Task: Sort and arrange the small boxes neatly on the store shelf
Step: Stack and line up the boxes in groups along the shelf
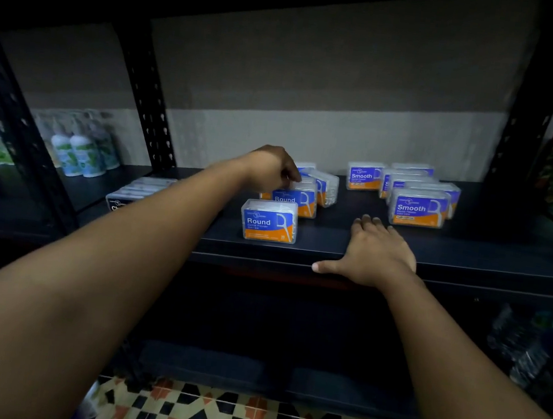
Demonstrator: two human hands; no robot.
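Left hand fingers pinch a blue-orange clear plastic Round box, aligning its row; right hand rests flat-fingered on the dark shelf front edge, bracing

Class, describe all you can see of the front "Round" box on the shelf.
The front Round box is a small clear plastic case with a blue and orange label showing a white flosser picture. It stands upright near the front edge of the dark shelf, label facing out, ahead of other Round boxes. Neither hand touches it.
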